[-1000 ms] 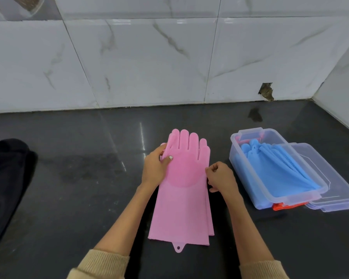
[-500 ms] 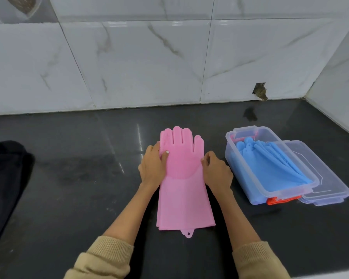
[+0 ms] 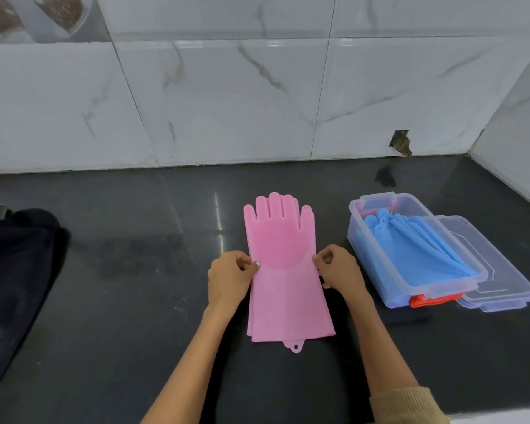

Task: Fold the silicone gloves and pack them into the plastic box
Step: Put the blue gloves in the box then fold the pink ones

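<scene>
Both grips, left hand (image 3: 230,278) and right hand (image 3: 338,270), pinch pink gloves (image 3: 283,270) edges; slick stacked silicone may slip apart, folding crooked for box (image 3: 380,249).

Around the pink gloves (image 3: 283,270): your hands meet bare dark counter (image 3: 141,270) left and behind them. Right, the plastic box (image 3: 380,264) blocks, its lid (image 3: 508,280) lying beyond. Far left sits a black bag (image 3: 16,270). The tiled wall (image 3: 227,102) closes the back.
</scene>
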`<state>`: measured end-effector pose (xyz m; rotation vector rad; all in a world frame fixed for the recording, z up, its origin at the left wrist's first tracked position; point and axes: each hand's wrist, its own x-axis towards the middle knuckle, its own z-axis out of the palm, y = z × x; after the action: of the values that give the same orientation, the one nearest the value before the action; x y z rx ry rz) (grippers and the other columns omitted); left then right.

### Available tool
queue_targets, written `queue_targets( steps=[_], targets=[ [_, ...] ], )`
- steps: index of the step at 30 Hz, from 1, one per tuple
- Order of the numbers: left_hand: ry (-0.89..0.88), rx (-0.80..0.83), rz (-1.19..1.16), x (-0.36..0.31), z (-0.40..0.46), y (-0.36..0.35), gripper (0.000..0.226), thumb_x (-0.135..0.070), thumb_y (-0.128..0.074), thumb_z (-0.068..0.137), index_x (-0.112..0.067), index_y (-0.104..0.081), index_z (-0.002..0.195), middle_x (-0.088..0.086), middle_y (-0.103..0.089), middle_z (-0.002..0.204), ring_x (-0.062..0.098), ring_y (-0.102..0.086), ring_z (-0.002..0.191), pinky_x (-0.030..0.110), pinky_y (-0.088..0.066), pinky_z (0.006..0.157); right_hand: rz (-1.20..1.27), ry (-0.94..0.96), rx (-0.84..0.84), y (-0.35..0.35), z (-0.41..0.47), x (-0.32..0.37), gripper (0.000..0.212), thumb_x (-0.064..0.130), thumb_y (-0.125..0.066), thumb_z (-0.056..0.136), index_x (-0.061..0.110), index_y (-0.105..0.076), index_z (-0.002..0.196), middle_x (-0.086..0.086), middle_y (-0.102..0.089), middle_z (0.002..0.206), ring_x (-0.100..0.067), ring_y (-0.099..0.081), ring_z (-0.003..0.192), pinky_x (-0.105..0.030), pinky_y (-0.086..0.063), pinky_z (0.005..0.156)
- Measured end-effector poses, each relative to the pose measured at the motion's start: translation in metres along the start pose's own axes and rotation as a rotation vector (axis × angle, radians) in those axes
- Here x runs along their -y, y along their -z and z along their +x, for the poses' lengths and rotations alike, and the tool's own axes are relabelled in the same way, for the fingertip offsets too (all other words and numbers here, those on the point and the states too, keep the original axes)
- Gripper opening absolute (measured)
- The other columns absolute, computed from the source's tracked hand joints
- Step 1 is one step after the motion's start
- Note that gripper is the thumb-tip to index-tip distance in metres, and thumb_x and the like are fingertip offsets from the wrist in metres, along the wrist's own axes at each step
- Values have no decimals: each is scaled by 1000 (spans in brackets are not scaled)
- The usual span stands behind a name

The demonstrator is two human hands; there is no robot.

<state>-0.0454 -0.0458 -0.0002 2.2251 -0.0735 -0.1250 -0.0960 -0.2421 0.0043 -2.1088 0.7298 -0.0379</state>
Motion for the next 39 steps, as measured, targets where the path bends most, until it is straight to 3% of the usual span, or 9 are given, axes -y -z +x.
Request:
queue_targets(
  steps=[4,11,16,18,21,25,29,34,39],
  targets=[
    [-26,-97,113,-5,-2,-4,15,-22,-65,86,-10,-69,79,-3,-63,71,16,-58,67,25,-40,62,-187,24,-82,-7,-2,2,11,25,-51,94,17,-52,87,0,-57,84,-10,-53,73,-25,-42,67],
    [22,-204,185,-17,-7,-13,33,-25,-61,91,-4,-57,66,5,-58,64,20,-51,56,29,-39,53,-302,63,-190,-12,-10,9,27,33,-47,97,10,-61,101,-7,-66,97,-16,-61,82,-25,-47,72],
    [56,-126,185,-16,-7,-7,37,-35,-61,89,-9,-59,62,2,-54,57,16,-48,49,23,-34,46,-84,-33,47,6,-11,7,22,30,-54,94,11,-62,90,-9,-69,93,-22,-70,77,-36,-58,81],
    [44,-56,198,-13,-6,-4,31,-30,-62,89,-12,-60,63,1,-56,60,21,-55,56,25,-42,55,-71,-68,114,8,-13,6,19,27,-58,92,10,-64,87,-9,-69,91,-22,-70,74,-36,-58,79],
    [25,4,328,-15,-8,-2,25,-31,-54,94,-9,-61,81,6,-62,79,27,-59,76,32,-44,66,-214,-41,64,4,-14,6,25,32,-54,94,11,-60,81,-7,-65,81,-17,-63,60,-29,-53,66],
    [-43,98,528,-17,-9,-3,42,-36,-31,102,-2,-56,101,13,-64,105,32,-60,97,34,-41,72,-306,0,61,1,-16,7,26,35,-50,95,14,-57,81,-9,-64,84,-12,-55,61,-21,-41,56],
    [-75,182,520,-5,-12,8,41,-31,-25,103,-7,-52,83,12,-61,92,27,-54,82,33,-41,72,-315,17,156,0,-18,5,19,34,-53,92,17,-60,89,-4,-65,90,-14,-61,78,-26,-45,72],
    [-5,360,438,10,-13,28,43,-31,-28,102,-12,-43,67,6,-56,66,23,-53,57,35,-50,67,-319,34,249,-3,-21,6,17,32,-56,89,17,-62,85,-5,-68,94,-17,-64,86,-26,-46,74],
    [-92,146,544,11,-21,24,45,-38,-33,101,-12,-42,66,6,-59,74,26,-51,70,34,-43,65,-340,83,237,-1,-19,4,14,35,-59,89,24,-55,81,0,-65,90,-13,-61,82,-28,-49,78]
  ],
)
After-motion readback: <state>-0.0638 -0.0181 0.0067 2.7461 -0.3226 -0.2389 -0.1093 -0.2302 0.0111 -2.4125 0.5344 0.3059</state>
